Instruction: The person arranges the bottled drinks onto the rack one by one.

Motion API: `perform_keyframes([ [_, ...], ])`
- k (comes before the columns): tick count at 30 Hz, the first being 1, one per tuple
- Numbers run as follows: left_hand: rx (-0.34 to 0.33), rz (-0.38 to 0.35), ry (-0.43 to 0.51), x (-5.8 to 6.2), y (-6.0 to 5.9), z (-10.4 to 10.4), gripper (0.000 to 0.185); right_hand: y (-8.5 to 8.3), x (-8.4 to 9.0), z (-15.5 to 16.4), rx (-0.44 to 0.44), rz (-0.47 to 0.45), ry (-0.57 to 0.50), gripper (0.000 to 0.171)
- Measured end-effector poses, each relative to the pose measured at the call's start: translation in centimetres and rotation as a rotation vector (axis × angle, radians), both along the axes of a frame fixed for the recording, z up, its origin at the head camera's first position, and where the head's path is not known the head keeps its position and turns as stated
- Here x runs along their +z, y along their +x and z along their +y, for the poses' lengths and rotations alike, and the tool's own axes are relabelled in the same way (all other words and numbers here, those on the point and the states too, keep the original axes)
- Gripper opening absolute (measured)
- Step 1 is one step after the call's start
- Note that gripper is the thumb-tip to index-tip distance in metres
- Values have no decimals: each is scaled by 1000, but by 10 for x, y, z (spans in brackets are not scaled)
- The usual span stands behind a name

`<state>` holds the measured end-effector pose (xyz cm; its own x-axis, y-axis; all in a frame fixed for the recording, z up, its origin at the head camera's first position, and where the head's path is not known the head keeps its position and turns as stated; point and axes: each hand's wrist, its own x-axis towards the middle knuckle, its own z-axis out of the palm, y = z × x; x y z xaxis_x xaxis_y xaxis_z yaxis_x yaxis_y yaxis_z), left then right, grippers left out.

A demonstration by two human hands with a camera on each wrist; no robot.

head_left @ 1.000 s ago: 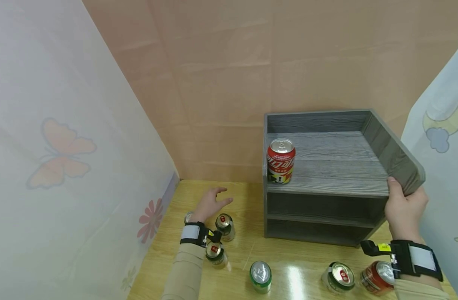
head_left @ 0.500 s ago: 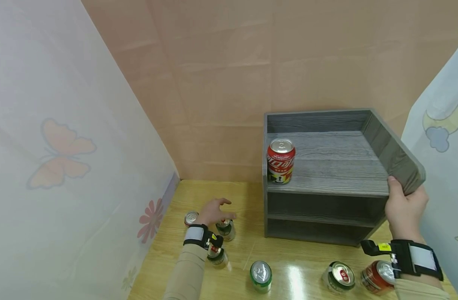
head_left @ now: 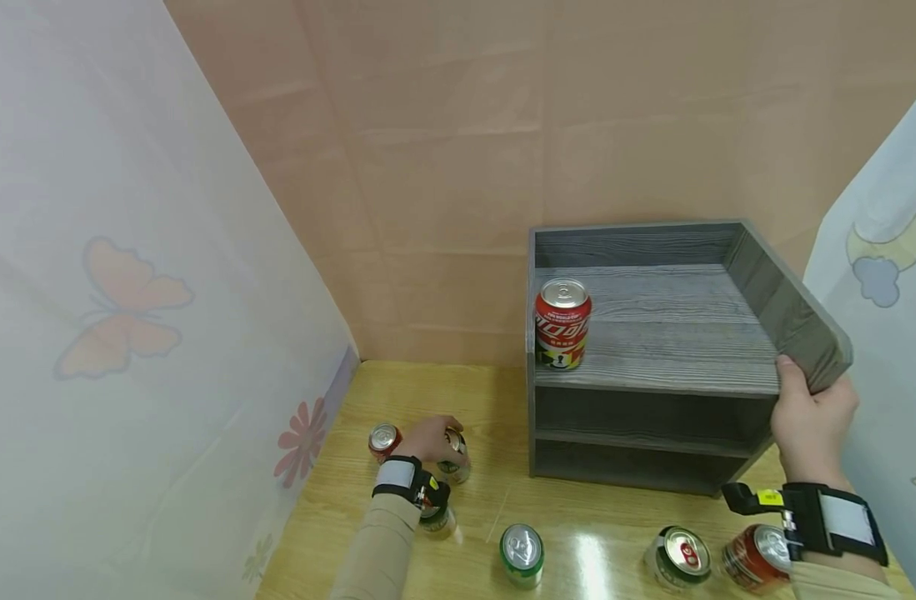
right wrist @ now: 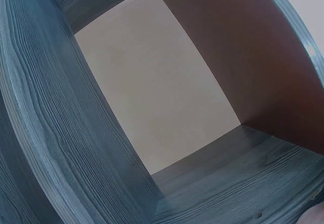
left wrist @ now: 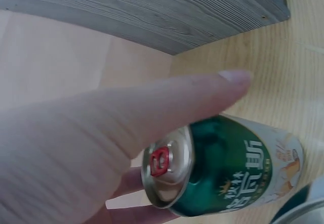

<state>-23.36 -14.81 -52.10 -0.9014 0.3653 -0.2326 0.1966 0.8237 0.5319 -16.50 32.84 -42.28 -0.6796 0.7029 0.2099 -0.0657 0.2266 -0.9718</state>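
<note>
Green can [head_left: 453,457] stands on the counter [head_left: 578,567] under the left grip [head_left: 427,439], whose fingers curl around its top in the head view; the step in hand looks like taking hold of this can, and any lift would call for a firm wrap so it stays upright. Just left of that grip sits a small red can [head_left: 383,439]; nearer the wrist, another can [head_left: 435,518]. The right grip [head_left: 812,417] clasps the front corner of the grey shelf unit [head_left: 653,350], thumb on the side wall; far left of it a red cola can [head_left: 562,323] stands on the top shelf.

Left wrist view: thumb [left wrist: 152,107] lies over the green can [left wrist: 223,166], fingers below it.

Right wrist view: only the shelf interior [right wrist: 76,133].

The counter is glossy pale wood; peach walls and printed curtains enclose it.
</note>
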Motion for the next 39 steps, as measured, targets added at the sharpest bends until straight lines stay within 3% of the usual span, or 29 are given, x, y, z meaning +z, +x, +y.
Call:
perform_keyframes([
  [6,9,24,-7,-13,1,1,61,0,-1,0,-8,-13,10,28],
  [13,26,0,35,-26,1,0,63,1,-2,1,-3,-35,14,30],
  [25,74,4,61,-39,-2,-5,64,0,-3,1,-7,-21,8,21],
  [29,96,24,78,-35,-1,-6,61,0,-3,-1,-4,-22,4,25],
  [33,100,60,124,-23,-2,-5,58,0,-4,-1,-3,-20,3,27],
  [39,86,109,187,9,-7,2,64,-2,-3,0,-11,1,19,28],
])
